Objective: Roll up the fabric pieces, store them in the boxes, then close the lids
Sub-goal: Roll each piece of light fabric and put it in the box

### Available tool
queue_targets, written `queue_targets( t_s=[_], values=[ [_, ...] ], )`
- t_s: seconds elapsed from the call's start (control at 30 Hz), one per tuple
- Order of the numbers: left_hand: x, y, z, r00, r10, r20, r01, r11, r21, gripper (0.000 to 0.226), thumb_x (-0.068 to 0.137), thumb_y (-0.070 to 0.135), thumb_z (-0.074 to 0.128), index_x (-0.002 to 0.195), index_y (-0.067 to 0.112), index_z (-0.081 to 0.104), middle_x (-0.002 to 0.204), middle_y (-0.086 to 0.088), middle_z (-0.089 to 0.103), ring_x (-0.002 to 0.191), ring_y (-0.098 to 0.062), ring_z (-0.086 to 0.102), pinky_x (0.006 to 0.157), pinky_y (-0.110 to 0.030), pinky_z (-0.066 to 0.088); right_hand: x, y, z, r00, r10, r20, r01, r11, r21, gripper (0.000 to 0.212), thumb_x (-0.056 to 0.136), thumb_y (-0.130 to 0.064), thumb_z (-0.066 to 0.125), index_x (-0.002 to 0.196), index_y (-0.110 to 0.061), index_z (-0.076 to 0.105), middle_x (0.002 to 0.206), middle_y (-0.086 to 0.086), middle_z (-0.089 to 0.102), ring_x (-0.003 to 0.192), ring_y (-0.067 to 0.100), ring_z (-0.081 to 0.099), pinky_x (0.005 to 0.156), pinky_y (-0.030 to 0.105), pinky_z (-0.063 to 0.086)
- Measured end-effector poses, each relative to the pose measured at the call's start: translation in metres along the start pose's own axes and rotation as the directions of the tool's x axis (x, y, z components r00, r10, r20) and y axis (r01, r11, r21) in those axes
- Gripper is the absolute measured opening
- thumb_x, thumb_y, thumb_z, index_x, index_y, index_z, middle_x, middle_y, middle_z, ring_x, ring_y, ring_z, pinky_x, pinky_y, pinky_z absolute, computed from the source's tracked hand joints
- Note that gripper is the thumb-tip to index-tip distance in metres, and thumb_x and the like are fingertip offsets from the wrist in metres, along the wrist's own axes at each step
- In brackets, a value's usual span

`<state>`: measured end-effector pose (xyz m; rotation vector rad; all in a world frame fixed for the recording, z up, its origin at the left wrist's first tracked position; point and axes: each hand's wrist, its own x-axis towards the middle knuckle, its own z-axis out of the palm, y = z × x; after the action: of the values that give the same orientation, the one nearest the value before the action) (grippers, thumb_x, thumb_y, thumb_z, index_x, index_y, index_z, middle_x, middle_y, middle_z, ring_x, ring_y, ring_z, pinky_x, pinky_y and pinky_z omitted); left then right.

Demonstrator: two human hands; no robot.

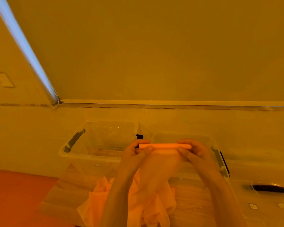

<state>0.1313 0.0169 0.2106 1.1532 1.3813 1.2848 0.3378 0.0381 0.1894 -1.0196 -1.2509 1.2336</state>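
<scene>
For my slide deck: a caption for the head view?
Both hands, left hand and right hand, roll fabric above two open clear boxes.

Ahead of you a drawn roller blind fills the window, its bead chain hanging at the corner, a wall switch to your left, an orange surface below

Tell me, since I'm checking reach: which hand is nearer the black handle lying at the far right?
Right. The right hand grips the fabric roll up-left of the black handle; the left hand is farther left.
</scene>
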Motion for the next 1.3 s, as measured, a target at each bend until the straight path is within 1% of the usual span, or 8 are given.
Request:
queue_targets(
  t_s=[0.2, 0.3, 0.4, 0.53, 0.63, 0.93, 1.07, 1.3],
  values=[
    [-0.003, 0.003, -0.002, 1.0, 0.027, -0.01, -0.027, 1.0, -0.011, 0.008, 0.089, 0.021, 0.063, 0.095, 0.025, 0.068, 0.081, 0.006, 0.065, 0.067, -0.006, 0.063, 0.056, -0.023, 0.049, -0.003, -0.001, 0.002, 0.998, 0.047, 0.03, -0.048, 0.998, 0.034, 0.042, 0.077, -0.019, 0.069, 0.117, -0.028, 0.062, 0.096, 0.003, 0.071, 0.085, 0.015, 0.068, 0.067, 0.025, 0.054],
    [-0.003, 0.002, -0.006, 0.999, 0.04, -0.009, -0.04, 0.999, -0.031, 0.01, 0.089, 0.02, 0.064, 0.095, 0.027, 0.068, 0.088, -0.001, 0.067, 0.076, -0.016, 0.064, 0.063, -0.031, 0.051, -0.004, -0.004, 0.005, 0.998, 0.062, 0.024, -0.062, 0.998, -0.003, 0.034, 0.07, -0.031, 0.07, 0.104, -0.027, 0.069, 0.092, -0.001, 0.072, 0.086, 0.02, 0.068, 0.068, 0.031, 0.057],
    [-0.005, 0.0, -0.007, 0.998, 0.054, 0.01, -0.053, 0.997, -0.059, 0.013, 0.089, 0.017, 0.064, 0.096, 0.027, 0.067, 0.093, -0.002, 0.066, 0.08, -0.017, 0.064, 0.061, -0.026, 0.049, -0.005, -0.004, 0.008, 0.999, 0.05, -0.004, -0.05, 0.996, -0.071, 0.029, 0.07, -0.04, 0.068, 0.095, -0.026, 0.073, 0.093, -0.006, 0.071, 0.086, 0.016, 0.066, 0.074, 0.037, 0.057],
    [-0.007, -0.001, -0.007, 1.0, 0.014, -0.001, -0.014, 0.997, -0.07, 0.017, 0.088, 0.019, 0.065, 0.101, 0.029, 0.067, 0.093, -0.004, 0.065, 0.077, -0.013, 0.063, 0.058, -0.021, 0.048, -0.005, -0.003, 0.01, 1.0, 0.002, -0.025, -0.003, 0.999, -0.034, 0.018, 0.076, -0.031, 0.067, 0.093, -0.027, 0.072, 0.087, -0.004, 0.07, 0.078, 0.013, 0.065, 0.066, 0.029, 0.054],
    [-0.006, 0.001, -0.007, 0.999, -0.035, -0.038, 0.033, 0.998, -0.053, 0.017, 0.086, 0.024, 0.068, 0.102, 0.032, 0.067, 0.093, -0.002, 0.066, 0.079, -0.014, 0.063, 0.058, -0.024, 0.048, -0.004, 0.001, 0.008, 1.0, 0.013, -0.016, -0.014, 0.999, -0.041, 0.035, 0.072, -0.032, 0.069, 0.106, -0.03, 0.068, 0.098, 0.001, 0.069, 0.087, 0.017, 0.066, 0.065, 0.024, 0.051],
    [-0.006, -0.001, -0.01, 0.999, -0.037, -0.036, 0.037, 0.999, -0.022, 0.012, 0.086, 0.019, 0.068, 0.096, 0.025, 0.068, 0.081, 0.003, 0.067, 0.063, -0.003, 0.064, 0.06, -0.029, 0.054, -0.003, 0.003, 0.007, 0.998, 0.009, 0.059, 0.001, 0.986, -0.165, 0.008, 0.09, -0.02, 0.062, 0.095, -0.026, 0.065, 0.09, -0.001, 0.065, 0.081, 0.018, 0.061, 0.069, 0.039, 0.052],
    [-0.005, -0.004, -0.01, 1.0, 0.0, -0.029, -0.001, 0.999, -0.035, 0.015, 0.087, 0.015, 0.067, 0.101, 0.02, 0.067, 0.083, 0.0, 0.064, 0.064, -0.003, 0.061, 0.058, -0.025, 0.05, -0.001, 0.002, 0.01, 0.994, 0.008, 0.112, 0.009, 0.988, -0.156, 0.014, 0.091, -0.014, 0.06, 0.102, -0.021, 0.061, 0.091, 0.001, 0.061, 0.075, 0.008, 0.061, 0.06, 0.019, 0.05],
    [-0.001, -0.004, -0.004, 0.998, 0.061, 0.001, -0.061, 0.998, 0.031, 0.015, 0.091, 0.02, 0.062, 0.103, 0.028, 0.062, 0.101, 0.002, 0.062, 0.083, -0.009, 0.059, 0.062, -0.022, 0.047, 0.003, 0.003, 0.016, 0.997, -0.047, 0.053, 0.058, 0.974, -0.22, 0.013, 0.092, -0.022, 0.058, 0.104, -0.025, 0.062, 0.103, 0.002, 0.062, 0.08, 0.001, 0.06, 0.061, 0.015, 0.048]
  ],
)
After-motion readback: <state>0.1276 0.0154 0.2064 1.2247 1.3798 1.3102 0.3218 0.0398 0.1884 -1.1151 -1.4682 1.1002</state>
